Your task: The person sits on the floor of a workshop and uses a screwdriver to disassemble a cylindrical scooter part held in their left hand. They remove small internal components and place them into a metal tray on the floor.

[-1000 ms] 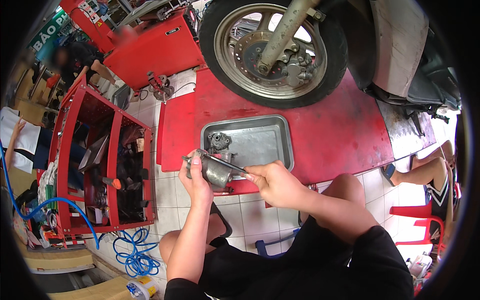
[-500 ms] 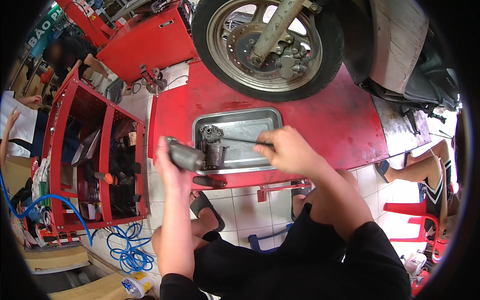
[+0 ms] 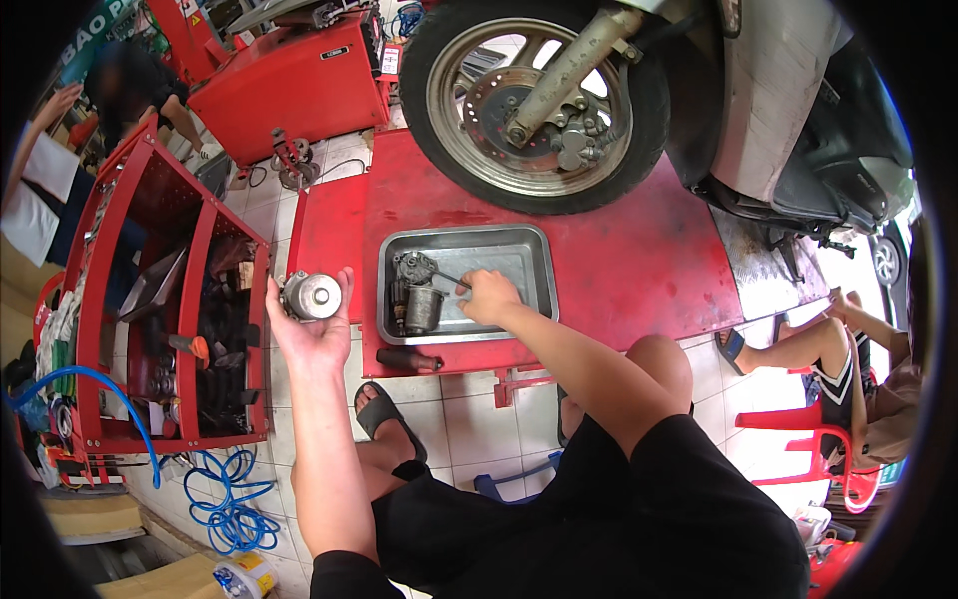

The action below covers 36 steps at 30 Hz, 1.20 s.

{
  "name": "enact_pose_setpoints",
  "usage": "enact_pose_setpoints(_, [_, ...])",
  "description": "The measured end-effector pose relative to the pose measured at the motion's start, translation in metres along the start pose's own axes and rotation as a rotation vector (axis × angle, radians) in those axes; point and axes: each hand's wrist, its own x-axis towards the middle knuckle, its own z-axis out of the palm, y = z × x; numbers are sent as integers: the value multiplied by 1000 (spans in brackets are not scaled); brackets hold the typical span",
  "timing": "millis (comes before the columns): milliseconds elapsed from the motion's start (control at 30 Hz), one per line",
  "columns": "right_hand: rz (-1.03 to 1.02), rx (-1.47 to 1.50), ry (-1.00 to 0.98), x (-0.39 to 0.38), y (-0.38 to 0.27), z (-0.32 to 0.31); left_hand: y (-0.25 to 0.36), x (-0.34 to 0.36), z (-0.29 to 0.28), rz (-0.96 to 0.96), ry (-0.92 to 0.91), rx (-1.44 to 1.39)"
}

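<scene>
My left hand (image 3: 317, 341) is palm up left of the tray, fingers curled around a cylindrical metal motor (image 3: 319, 298) whose round end with a central boss faces up. Over the metal tray (image 3: 548, 295), my right hand (image 3: 491, 298) grips a thin dark rod-like tool (image 3: 454, 281); its handle end is hidden by the fingers. The rod's far end lies by a greasy round metal housing (image 3: 414, 266) in the tray. Below that housing sits a dark metal cylinder (image 3: 425, 309), with a narrow dark part (image 3: 400, 299) beside it.
The tray stands on a red lift platform (image 3: 639, 270) under a scooter's front wheel (image 3: 544, 110). A dark-handled tool (image 3: 407, 359) lies along the near edge. Left is a red tool cart (image 3: 180, 290) with a coiled blue hose (image 3: 232, 504). Other people are at both sides.
My left hand has moved left and down, turning the motor so its end faces up. My right hand has moved left and sits lower into the tray, nearer the housing.
</scene>
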Motion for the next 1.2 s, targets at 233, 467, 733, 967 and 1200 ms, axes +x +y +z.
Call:
enact_pose_setpoints(233, [-71, -59, -47, 22, -9, 5, 7, -17, 12, 27, 24, -15])
enact_pose_setpoints(467, [-66, -66, -115, 21, -7, 0, 13, -10, -2, 21, -16, 51])
enact_pose_setpoints(733, [-223, -29, 60, 34, 26, -55, 6, -8, 1, -4, 26, 44])
enact_pose_setpoints(967, [-164, -12, 62, 6, 21, -86, 1, -12, -4, -50, -19, 90])
enact_pose_setpoints(1200, [-229, -90, -27, 3, -13, -18, -13, -9, 7, -61, 17, 180])
